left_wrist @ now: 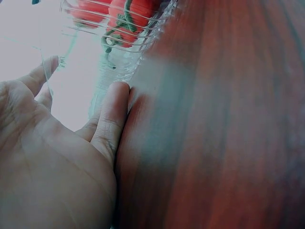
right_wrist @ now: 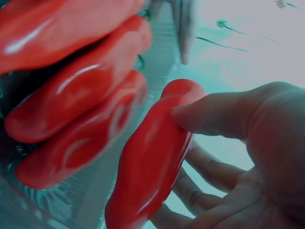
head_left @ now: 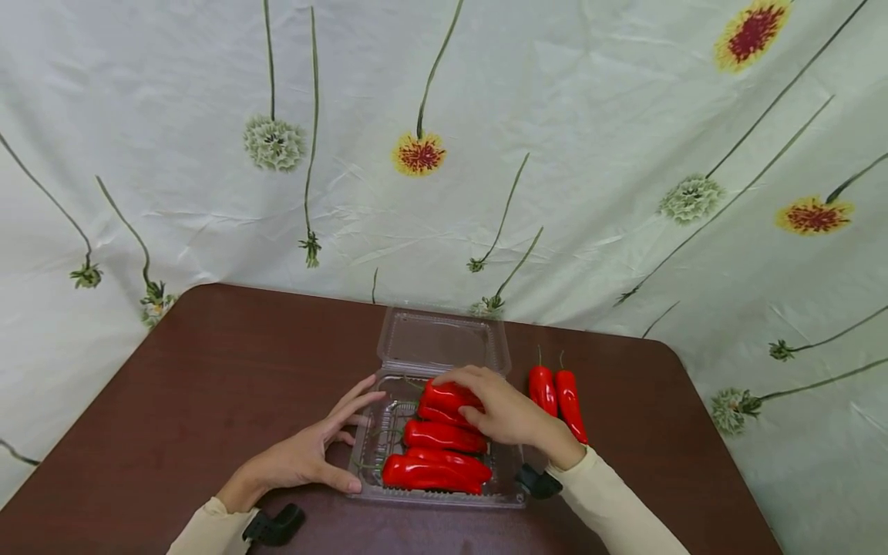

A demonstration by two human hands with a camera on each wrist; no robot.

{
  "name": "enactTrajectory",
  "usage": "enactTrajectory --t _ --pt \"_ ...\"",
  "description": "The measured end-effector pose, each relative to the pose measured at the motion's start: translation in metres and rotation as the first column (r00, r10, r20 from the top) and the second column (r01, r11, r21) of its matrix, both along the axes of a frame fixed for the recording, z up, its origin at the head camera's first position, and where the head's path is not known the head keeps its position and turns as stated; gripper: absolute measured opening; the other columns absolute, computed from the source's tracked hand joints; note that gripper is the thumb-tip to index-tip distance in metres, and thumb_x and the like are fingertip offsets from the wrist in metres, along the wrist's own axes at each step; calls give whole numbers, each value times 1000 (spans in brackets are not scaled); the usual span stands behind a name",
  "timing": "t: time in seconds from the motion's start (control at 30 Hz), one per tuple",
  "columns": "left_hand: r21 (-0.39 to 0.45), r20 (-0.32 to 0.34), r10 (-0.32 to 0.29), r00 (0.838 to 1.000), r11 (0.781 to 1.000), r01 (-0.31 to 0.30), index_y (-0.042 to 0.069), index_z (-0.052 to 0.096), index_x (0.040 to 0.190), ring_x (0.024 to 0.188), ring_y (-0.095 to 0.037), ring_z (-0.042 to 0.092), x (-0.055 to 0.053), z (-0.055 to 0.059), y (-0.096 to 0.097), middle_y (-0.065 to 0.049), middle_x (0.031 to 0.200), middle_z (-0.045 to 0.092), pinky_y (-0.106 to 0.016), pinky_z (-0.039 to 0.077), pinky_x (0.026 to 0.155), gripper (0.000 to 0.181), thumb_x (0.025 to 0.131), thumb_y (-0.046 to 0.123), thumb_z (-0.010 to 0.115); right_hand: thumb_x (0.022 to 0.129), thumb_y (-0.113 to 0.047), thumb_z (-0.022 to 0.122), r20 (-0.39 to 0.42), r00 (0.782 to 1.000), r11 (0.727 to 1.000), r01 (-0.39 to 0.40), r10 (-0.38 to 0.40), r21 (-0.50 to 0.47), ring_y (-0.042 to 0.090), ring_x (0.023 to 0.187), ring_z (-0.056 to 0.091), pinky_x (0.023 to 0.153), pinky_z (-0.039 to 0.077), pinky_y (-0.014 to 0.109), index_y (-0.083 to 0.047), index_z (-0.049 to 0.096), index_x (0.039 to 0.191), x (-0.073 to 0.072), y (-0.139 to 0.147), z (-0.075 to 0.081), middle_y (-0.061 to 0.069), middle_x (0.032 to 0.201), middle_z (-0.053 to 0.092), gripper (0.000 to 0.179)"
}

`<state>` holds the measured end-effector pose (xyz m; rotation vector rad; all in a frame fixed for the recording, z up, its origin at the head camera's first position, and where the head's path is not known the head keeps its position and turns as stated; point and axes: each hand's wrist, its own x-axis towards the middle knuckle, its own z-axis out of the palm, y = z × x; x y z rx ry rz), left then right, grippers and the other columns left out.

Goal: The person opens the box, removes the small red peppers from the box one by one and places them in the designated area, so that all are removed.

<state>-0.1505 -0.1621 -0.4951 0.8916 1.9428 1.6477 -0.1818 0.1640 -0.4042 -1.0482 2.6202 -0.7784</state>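
Observation:
A clear plastic clamshell box (head_left: 444,499) stands on the table with its lid folded back, and several red peppers (head_left: 444,437) lie side by side in it. My right hand (head_left: 502,406) pinches another red pepper (right_wrist: 150,157) between thumb and fingers over the box's far part. That held pepper sits apart from the row in the right wrist view. My left hand (head_left: 298,459) spreads along the box's left side, thumb at the near corner and straight fingers at the wall. Pepper stems (left_wrist: 127,21) show through the clear wall in the left wrist view.
Two more red peppers (head_left: 555,391) lie on the brown table (head_left: 229,370) to the right of the box, partly behind my right wrist. The open lid (head_left: 444,339) reaches toward the table's back edge. A flower-printed white cloth (head_left: 555,100) hangs behind.

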Motion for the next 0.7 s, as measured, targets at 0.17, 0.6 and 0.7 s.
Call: enactTrajectory --t 0.17,0.6,0.7 --pt "-11 -10 4 1000 1000 -4 18 13 162 137 -27 38 -1 -2 0 4 169 -11 -35 44 98 105 82 13 81 91 -2 69 -3 1000 993 22 -22 -113 18 119 58 98 51 43 -19 53 141 1 9 5 0 134 60 55" --pt "-18 -26 6 1000 1000 -7 16 14 162 137 -28 38 0 -3 -1 1 169 -11 -33 44 98 104 83 14 82 96 -3 63 91 994 965 84 -63 -248 21 110 65 91 55 38 -21 49 145 5 29 11 2 133 61 55" --pt "-16 -21 5 1000 1000 -5 17 14 162 137 -29 38 -1 -2 -1 3 169 -11 -33 44 98 104 83 14 81 97 -2 62 101 992 951 97 -70 -293 22 107 66 87 56 34 -22 49 146 6 34 7 3 133 62 55"
